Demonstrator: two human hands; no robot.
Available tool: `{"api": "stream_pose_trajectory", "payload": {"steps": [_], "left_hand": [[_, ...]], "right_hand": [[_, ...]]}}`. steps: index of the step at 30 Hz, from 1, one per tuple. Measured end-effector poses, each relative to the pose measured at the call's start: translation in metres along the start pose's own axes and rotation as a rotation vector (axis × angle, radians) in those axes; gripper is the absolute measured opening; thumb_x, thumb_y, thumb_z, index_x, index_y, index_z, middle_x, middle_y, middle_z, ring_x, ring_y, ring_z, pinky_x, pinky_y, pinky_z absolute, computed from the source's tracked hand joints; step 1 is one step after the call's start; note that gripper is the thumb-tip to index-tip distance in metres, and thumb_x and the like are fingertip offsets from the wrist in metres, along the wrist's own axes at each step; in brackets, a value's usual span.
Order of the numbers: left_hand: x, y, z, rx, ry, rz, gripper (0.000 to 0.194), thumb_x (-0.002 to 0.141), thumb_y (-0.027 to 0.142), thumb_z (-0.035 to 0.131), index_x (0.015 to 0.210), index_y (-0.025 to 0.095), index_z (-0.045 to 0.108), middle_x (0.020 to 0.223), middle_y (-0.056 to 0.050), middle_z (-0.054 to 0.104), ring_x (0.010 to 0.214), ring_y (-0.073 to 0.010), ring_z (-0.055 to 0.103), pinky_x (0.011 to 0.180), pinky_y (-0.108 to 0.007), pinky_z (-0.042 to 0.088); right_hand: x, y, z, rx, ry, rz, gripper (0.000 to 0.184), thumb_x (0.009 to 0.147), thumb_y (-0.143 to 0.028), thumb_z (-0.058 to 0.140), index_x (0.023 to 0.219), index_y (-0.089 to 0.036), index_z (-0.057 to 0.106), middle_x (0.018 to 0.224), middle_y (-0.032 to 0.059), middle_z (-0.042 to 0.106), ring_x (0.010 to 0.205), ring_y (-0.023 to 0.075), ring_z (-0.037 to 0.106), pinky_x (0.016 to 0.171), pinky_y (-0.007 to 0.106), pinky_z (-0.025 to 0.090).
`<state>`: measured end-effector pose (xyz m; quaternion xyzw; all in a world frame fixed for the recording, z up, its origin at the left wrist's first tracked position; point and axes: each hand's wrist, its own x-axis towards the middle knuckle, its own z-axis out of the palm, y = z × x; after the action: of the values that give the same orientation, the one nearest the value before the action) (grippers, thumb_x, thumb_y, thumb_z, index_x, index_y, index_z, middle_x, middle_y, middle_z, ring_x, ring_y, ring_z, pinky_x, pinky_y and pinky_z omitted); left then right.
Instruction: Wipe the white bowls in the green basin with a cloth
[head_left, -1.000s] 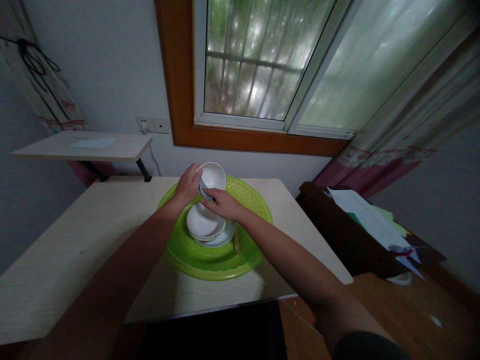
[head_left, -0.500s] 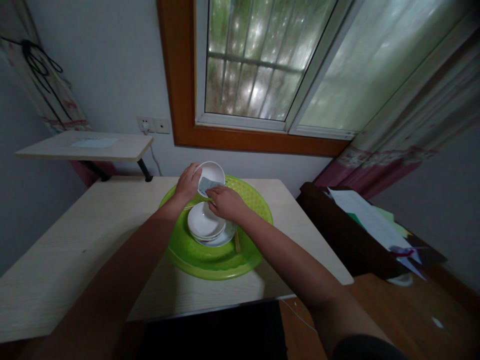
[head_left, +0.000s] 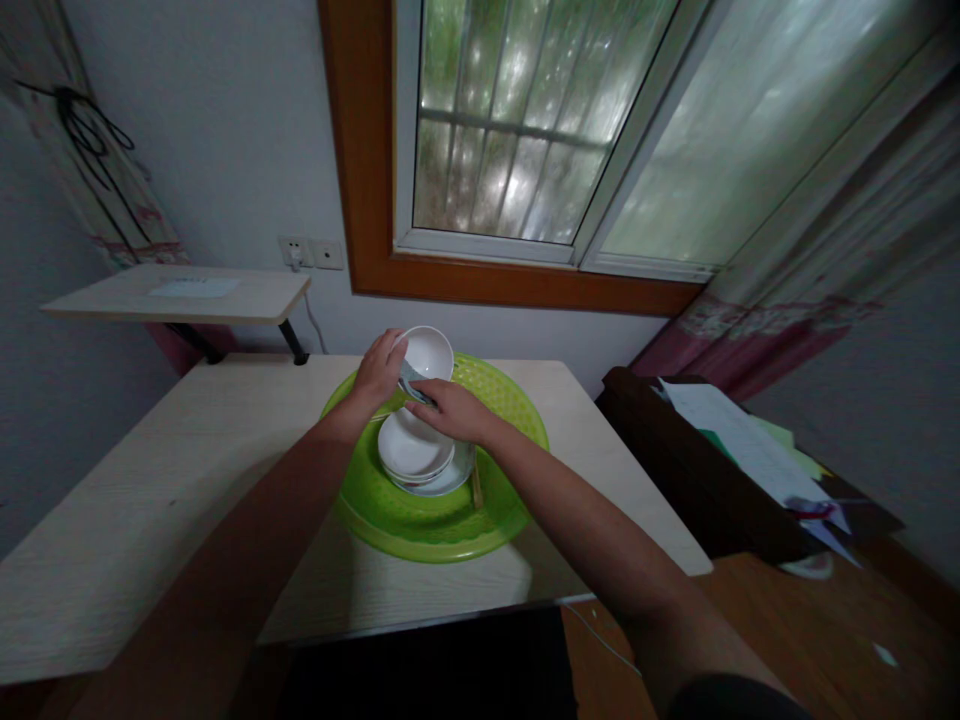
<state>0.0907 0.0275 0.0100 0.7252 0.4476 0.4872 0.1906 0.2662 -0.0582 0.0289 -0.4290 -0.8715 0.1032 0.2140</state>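
My left hand (head_left: 379,368) grips the near rim of a small white bowl (head_left: 430,351), which is tilted toward me over the back of a round green plastic basin (head_left: 420,525). My right hand (head_left: 448,409) is closed on a grey-blue sponge (head_left: 412,385), pressed against the bowl's lower edge; only a sliver of it shows. Below both hands, a stack of white bowls and a plate (head_left: 417,456) sits inside the basin. A wooden chopstick (head_left: 475,489) lies beside the stack.
The basin rests on a light wooden table (head_left: 135,490). A small raised shelf (head_left: 180,293) stands at the back left under a wall socket (head_left: 311,251). A dark side table with papers (head_left: 742,440) is at the right, below the window.
The sponge was up inside the tilted bowl half a second ago; my right hand has drawn it down to the bowl's lower edge. My left hand keeps the bowl in place.
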Motion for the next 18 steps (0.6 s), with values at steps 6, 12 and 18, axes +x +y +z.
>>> {"api": "stream_pose_trajectory", "payload": {"steps": [6, 12, 18], "left_hand": [[0.0015, -0.0012, 0.0019, -0.025, -0.021, -0.01, 0.045, 0.102, 0.053, 0.036, 0.123, 0.026, 0.065, 0.126, -0.012, 0.069, 0.124, -0.0284, 0.062, 0.114, -0.046, 0.046], [0.0007, -0.0018, 0.0024, 0.001, -0.012, -0.008, 0.044, 0.101, 0.051, 0.035, 0.12, 0.025, 0.065, 0.127, -0.013, 0.069, 0.127, -0.0286, 0.061, 0.116, -0.046, 0.044], [-0.0011, 0.0, 0.0057, -0.068, -0.025, -0.053, 0.045, 0.101, 0.053, 0.034, 0.12, 0.028, 0.065, 0.126, -0.009, 0.07, 0.126, -0.027, 0.062, 0.112, -0.045, 0.048]], "right_hand": [[0.0, 0.0046, -0.0019, -0.276, 0.045, 0.053, 0.059, 0.113, -0.046, 0.028, 0.111, -0.013, 0.077, 0.115, 0.0152, 0.077, 0.118, 0.024, 0.067, 0.107, 0.036, 0.045], [-0.0029, 0.0025, 0.0012, -0.35, -0.032, -0.009, 0.055, 0.107, -0.056, 0.045, 0.131, -0.013, 0.07, 0.124, 0.017, 0.073, 0.116, 0.0268, 0.067, 0.104, 0.038, 0.047], [0.0007, 0.002, -0.0009, -0.354, -0.022, -0.01, 0.042, 0.102, -0.034, 0.061, 0.14, -0.016, 0.063, 0.126, 0.015, 0.071, 0.115, 0.0261, 0.064, 0.098, 0.035, 0.048]]}}
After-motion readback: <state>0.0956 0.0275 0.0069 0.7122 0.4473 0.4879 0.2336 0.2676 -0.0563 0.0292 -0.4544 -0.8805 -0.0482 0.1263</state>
